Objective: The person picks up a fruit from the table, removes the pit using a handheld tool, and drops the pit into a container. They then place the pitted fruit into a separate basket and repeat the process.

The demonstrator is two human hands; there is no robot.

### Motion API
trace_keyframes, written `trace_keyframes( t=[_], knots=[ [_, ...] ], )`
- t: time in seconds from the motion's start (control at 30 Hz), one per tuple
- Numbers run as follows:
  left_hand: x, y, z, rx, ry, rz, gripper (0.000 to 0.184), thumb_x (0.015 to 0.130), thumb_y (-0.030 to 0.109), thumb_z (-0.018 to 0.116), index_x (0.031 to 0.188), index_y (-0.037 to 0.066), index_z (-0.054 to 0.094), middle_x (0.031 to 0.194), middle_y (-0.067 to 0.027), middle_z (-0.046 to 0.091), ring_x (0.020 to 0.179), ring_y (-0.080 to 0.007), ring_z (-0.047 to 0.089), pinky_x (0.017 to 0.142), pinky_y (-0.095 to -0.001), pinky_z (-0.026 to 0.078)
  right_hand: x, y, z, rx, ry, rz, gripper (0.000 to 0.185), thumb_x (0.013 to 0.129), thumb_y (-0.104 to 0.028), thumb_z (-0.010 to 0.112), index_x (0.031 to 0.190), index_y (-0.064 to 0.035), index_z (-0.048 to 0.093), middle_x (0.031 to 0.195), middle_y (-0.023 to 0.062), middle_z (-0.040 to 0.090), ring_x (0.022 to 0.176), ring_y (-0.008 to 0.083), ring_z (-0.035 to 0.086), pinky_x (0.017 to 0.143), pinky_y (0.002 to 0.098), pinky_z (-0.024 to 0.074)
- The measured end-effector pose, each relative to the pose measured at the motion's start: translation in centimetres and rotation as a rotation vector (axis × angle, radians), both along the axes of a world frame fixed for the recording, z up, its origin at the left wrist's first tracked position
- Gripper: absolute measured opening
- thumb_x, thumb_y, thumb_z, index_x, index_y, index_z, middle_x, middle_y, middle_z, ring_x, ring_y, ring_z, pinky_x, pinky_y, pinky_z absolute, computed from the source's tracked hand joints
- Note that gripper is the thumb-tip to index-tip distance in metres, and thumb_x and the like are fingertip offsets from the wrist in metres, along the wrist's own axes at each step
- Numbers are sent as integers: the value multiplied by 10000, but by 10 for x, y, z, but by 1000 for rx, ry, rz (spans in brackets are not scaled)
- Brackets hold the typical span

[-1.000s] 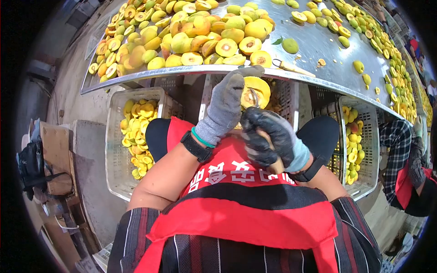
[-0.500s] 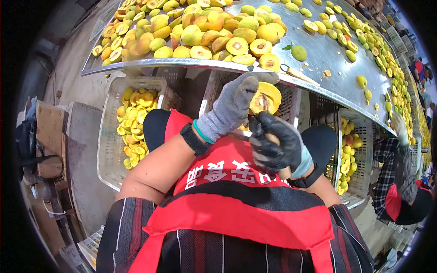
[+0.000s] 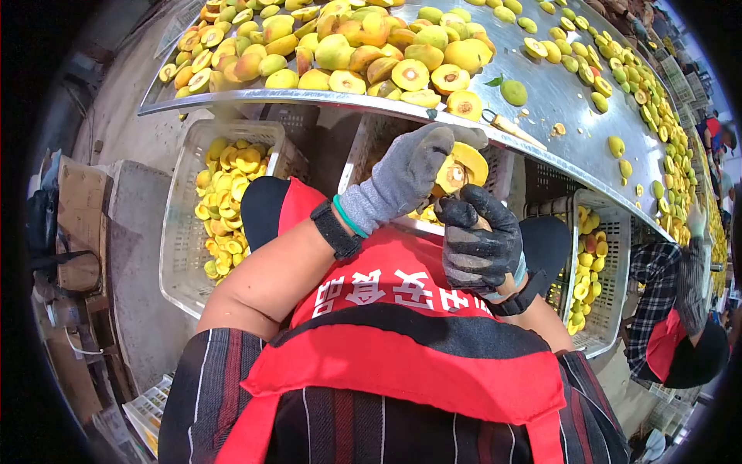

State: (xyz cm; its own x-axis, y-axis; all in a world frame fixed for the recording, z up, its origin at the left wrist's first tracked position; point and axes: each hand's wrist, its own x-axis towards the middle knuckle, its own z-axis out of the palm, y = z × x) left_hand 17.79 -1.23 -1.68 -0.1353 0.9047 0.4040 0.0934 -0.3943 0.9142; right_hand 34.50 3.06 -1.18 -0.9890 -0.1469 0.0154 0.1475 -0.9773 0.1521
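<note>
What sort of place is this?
Likely a fruit-processing workshop: halved fruit heaped on a long metal table, a crate of cut pieces, and a gloved left hand holding a cut fruit.

Peach halves [image 3: 332, 50] heaped on table [image 3: 576, 139], L-front; hand tool [image 3: 514, 131] laid nr edge, to their R. L crate [image 3: 182, 263] & R crate [image 3: 618, 255] part-filled, mid crate [image 3: 352, 166] set btwn, partly under table.

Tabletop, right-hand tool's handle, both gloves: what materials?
Tabletop: likely stainless steel, smooth; grey with bright glare.
Tool handle: probably wood, finish unclear; plain tan.
Left glove: matte fabric, perhaps knit; mottled grey.
Right glove: probably fabric with rubbery coating; black, slightly shiny.
</note>
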Motion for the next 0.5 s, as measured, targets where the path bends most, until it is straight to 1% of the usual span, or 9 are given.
trace_keyframes(
  t=[0.1,0.2,0.27,0.3,0.37,0.4,0.43,0.47,0.5],
  knots=[
    [2,0,1,-40,110,31,470,934,382,364,1083,-21,553,1081,-139,597,948,-194,586,844,-315,465,1,-2,-1,19,-23,-29,303,947,-341,327,913,-76,470,528,-14,413,362,117,380,355,269,300],
    [8,1,-12,-61,-44,28,476,937,389,351,1083,-13,558,1075,-139,601,937,-187,590,838,-306,464,1,-3,7,233,-133,-34,290,945,-319,349,868,-66,467,527,-2,406,340,100,361,325,238,285],
    [12,-3,-16,-109,-218,31,384,915,327,438,1078,4,566,1062,-133,608,931,-187,595,823,-296,467,1,-11,13,316,-225,-73,285,941,-296,375,829,-55,477,517,12,432,328,94,364,319,222,292],
    [12,-2,-14,-41,73,166,285,859,215,533,1064,21,576,1014,-116,618,905,-190,598,802,-286,472,1,-14,15,665,-279,-127,283,939,-289,386,811,-53,478,508,21,447,330,99,376,317,227,301],
    [6,-2,-20,-108,156,224,275,829,171,559,1059,22,577,993,-107,619,890,-191,599,796,-281,475,-3,-16,17,1238,-387,-223,282,930,-276,413,763,-57,476,484,43,476,338,107,409,318,242,331],
    [3,-1,-22,-173,243,283,277,799,128,585,1055,23,578,973,-98,619,874,-193,600,790,-275,477,-4,-15,17,1241,-385,-226,282,930,-276,413,763,-57,476,484,43,476,338,107,409,318,242,331],
    [6,-1,-23,21,231,306,256,804,112,558,1043,24,586,959,-88,615,883,-180,591,796,-277,479,-4,-14,17,1211,-370,-246,286,930,-275,413,755,-58,472,480,43,467,340,103,410,319,241,337],
    [6,0,-22,21,232,301,256,804,112,558,1043,24,586,959,-88,615,883,-180,591,796,-277,479,-4,-15,16,1180,-357,-263,289,930,-275,413,747,-58,468,477,42,458,343,100,411,320,239,342],
    [4,2,-19,-96,84,226,282,826,152,545,1075,22,565,991,-95,606,916,-175,581,816,-280,471,-4,-15,19,1004,-333,-257,303,932,-271,406,731,-51,462,480,39,449,342,101,408,315,237,337]
  ],
)
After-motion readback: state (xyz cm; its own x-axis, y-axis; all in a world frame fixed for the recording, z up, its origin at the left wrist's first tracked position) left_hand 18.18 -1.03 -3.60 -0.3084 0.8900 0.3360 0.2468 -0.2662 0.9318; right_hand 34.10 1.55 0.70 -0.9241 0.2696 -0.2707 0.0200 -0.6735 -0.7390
